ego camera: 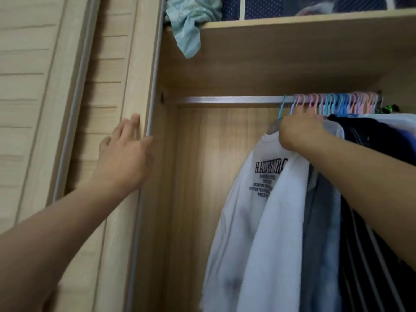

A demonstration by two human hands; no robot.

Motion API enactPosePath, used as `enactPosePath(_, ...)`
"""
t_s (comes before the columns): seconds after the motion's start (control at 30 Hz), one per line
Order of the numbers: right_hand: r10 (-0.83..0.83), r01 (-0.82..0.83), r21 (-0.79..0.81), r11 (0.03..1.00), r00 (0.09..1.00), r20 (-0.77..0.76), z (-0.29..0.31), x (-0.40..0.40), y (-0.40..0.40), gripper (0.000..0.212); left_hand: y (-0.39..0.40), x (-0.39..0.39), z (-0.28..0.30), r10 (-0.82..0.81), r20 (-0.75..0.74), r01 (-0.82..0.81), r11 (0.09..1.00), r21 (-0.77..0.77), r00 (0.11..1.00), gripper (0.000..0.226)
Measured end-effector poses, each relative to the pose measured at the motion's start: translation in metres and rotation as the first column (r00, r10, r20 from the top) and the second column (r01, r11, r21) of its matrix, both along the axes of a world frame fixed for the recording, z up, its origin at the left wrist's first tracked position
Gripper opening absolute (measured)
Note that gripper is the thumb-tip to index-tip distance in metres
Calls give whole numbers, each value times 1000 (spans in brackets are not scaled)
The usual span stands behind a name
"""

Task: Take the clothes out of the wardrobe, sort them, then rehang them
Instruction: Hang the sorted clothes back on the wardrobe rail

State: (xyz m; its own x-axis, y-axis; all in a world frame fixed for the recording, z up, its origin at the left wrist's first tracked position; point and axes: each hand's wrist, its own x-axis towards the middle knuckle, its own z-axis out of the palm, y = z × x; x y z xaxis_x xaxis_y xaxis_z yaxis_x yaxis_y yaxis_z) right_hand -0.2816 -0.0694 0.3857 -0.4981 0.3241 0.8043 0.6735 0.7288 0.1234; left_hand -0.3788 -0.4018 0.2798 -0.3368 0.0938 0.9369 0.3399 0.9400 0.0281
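**Hands at the wardrobe rail and the sliding door**

Along the right end of the rail (pixel 229 100), a dense row of pink and blue hangers (pixel 333 102) carries the clothes, bunched together against the right side of the wardrobe (pixel 202 73). Most of the rail's left stretch is bare metal. Foremost in the bunch hangs a white sweatshirt (pixel 254 212) with dark printed lettering on its chest; just behind it come a grey-blue garment (pixel 322 233) and then dark clothes with pale stripes (pixel 369 255), all touching one another.

The right hand (pixel 301 129) reaches up to the hangers just under the rail, at the collar of the white sweatshirt. Its fingers are curled in among the hanger hooks, seemingly gripping them, though exactly how many hooks they hold cannot be told because the knuckles hide them. The forearm crosses in front of the dark clothes.

The left hand (pixel 126 152) is at the left edge of the wardrobe opening, on the pale wooden sliding door (pixel 108 86). Its fingers are straight and slightly spread, lying against the door's edge frame with the thumb toward the opening; they grip nothing.

Above the rail, on the top shelf (pixel 292 21), a crumpled pale green cloth (pixel 191 21) spills over the shelf's front edge at its left end, and a dark blue dotted storage box (pixel 270 6) sits just beside it to the right.
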Motion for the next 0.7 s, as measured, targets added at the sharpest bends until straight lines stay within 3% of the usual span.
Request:
enactPosePath(0.1, 151, -154, 87, 984, 988, 41, -22, 17, -7, 40, 0, 36, -26, 62, 205, -56, 998, -32, 977, 69)
enactPosePath(0.2, 413, -419, 18, 908, 901, 134, -68, 35, -15, 31, 19, 82, -77, 10, 364, -39, 997, 72, 931, 66)
enactPosePath(0.3, 646, -625, -166, 763, 727, 234, -141, 47, -30, 29, 45, 117, -143, 15, 498, -56, 996, 68, 867, 52)
enactPosePath(0.4, 822, -716, -409, 567, 453, 346, -263, 71, -43, 27, 80, 190, -254, 9, 684, -64, 996, 55, 730, 35)
enactPosePath(0.5, 903, -593, -693, 410, 159, 398, -394, 118, -64, 28, 86, 290, -375, -44, 858, -92, 990, 106, 512, 34)
enactPosePath(0.53, 910, -514, -771, 376, 49, 411, -437, 143, -75, 29, 80, 334, -413, -67, 913, -132, 983, 130, 403, 35)
enactPosePath(0.6, 916, -364, -870, 333, -95, 390, -501, 186, -89, 31, 68, 402, -472, -127, 965, -246, 952, 184, 230, 36)
enactPosePath(0.7, 916, -177, -945, 276, -249, 315, -579, 263, -120, 29, 39, 514, -549, -181, 981, -507, 840, 192, 71, 37)
